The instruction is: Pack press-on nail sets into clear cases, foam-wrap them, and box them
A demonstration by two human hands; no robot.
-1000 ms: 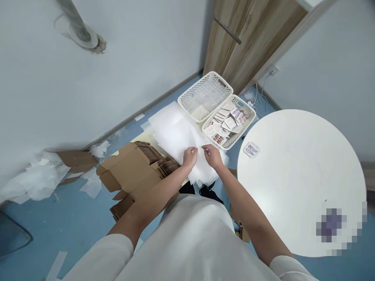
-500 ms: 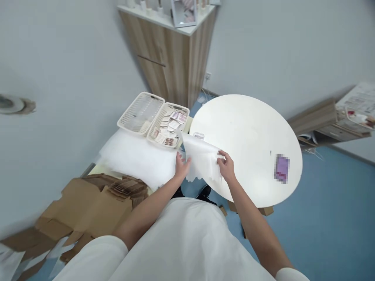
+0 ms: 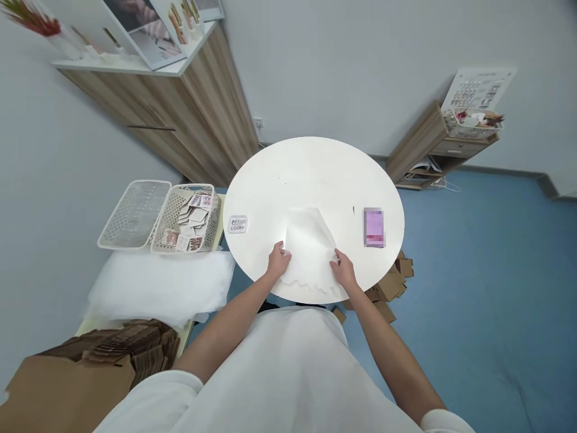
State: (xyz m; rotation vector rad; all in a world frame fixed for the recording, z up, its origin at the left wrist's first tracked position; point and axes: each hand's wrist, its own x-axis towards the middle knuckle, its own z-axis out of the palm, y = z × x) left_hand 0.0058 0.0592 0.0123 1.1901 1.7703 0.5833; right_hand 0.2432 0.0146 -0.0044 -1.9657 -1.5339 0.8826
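Note:
A thin white packing sheet (image 3: 310, 243), with a ragged near edge, is held over the round white table (image 3: 315, 162). My left hand (image 3: 279, 262) pinches its left edge, thumb and fingers closed on it. On the right edge, my right hand (image 3: 344, 269) grips the sheet the same way. Left of the sheet lies a small clear case (image 3: 238, 224) with dark dots inside. A purple blurred rectangular item (image 3: 374, 227) rests on the table to the right of my right hand.
At left, a white basket (image 3: 211, 234) holds small printed packets beside another basket (image 3: 135, 213). White sheets (image 3: 162, 282) are stacked in front of them, with flattened cardboard boxes (image 3: 67, 385) nearer. A wooden cabinet (image 3: 207, 108) stands behind; more cardboard (image 3: 390, 285) lies under the table's right side.
My view has turned right toward the round table. Both hands have brought the white sheet from beside the stack to over the table, and my left hand has closed on its edge.

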